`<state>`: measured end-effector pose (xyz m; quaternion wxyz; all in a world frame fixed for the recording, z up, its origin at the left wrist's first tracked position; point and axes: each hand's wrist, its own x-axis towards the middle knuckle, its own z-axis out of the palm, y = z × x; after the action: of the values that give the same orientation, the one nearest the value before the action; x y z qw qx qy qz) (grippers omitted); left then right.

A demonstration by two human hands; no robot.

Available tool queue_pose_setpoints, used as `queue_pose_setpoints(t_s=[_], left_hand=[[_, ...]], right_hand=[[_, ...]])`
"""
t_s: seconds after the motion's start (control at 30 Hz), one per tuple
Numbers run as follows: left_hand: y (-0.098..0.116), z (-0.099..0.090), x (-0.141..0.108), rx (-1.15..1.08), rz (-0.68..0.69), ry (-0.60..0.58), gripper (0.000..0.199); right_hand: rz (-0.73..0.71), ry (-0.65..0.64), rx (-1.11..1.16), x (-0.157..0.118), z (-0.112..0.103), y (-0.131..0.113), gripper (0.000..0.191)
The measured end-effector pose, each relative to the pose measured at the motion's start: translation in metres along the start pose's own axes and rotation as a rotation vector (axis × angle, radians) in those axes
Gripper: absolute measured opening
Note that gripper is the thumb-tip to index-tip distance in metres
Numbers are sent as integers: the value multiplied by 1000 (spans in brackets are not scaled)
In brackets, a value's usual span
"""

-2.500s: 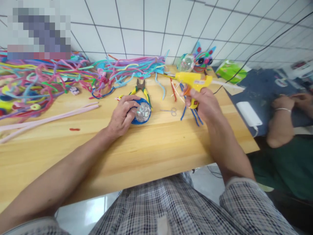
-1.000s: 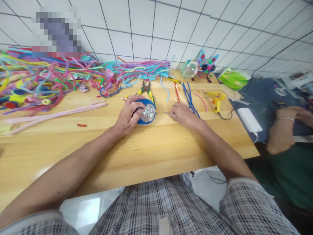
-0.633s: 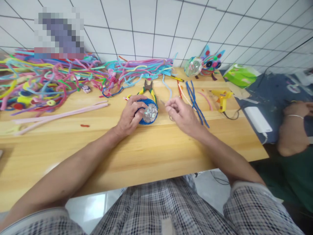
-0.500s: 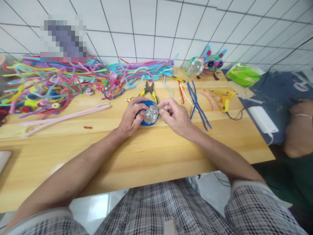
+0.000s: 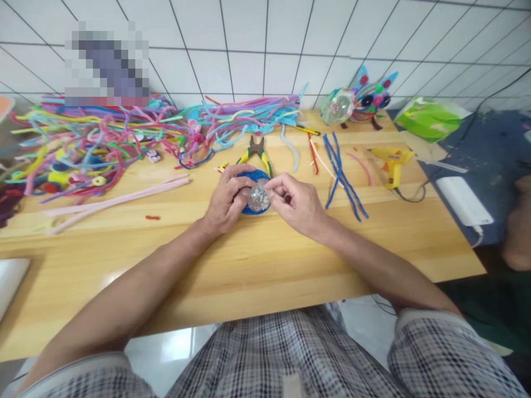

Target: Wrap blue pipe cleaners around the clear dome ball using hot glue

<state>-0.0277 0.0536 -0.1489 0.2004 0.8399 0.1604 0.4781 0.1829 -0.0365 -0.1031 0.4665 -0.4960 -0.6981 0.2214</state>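
My left hand (image 5: 227, 202) is wrapped round a clear plastic ball (image 5: 260, 198) whose outside is wound with blue pipe cleaner (image 5: 251, 210). From the right, my right hand (image 5: 296, 202) pinches at the ball's edge with thumb and forefinger; whatever lies between those fingertips is too small to make out. Just behind the ball lie pliers (image 5: 257, 149) with yellow and green handles, partly covered by my left hand. Several loose blue pipe cleaners (image 5: 342, 179) lie crossed to the right of my right hand.
Heaps of coloured pipe cleaners (image 5: 83, 143) fill the back left. At the back right stands a decorated animal figure (image 5: 369, 99) with a clear ball. A yellow glue gun (image 5: 392, 163) and a white power strip (image 5: 464, 200) are at the right. Another person's arm (image 5: 518, 232) shows at the right edge.
The view has shifted slightly, so the table's things appear a little farther right. Both hands stay on the ball, with the right fingertips a little more over its near side.
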Motion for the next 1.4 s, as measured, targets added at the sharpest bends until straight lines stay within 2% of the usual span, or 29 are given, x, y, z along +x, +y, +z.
queue_pose_setpoints(t_s=[0.43, 0.93, 1.4], left_hand=[[0, 0, 0, 17, -5, -22, 20], [-1, 0, 0, 3, -5, -11, 20], [0, 1, 0, -27, -15, -1, 17]], right_hand=[[-91, 37, -115, -2, 2, 3, 12], [-108, 83, -126, -5, 7, 6, 15], [-83, 63, -115, -3, 8, 5, 13]])
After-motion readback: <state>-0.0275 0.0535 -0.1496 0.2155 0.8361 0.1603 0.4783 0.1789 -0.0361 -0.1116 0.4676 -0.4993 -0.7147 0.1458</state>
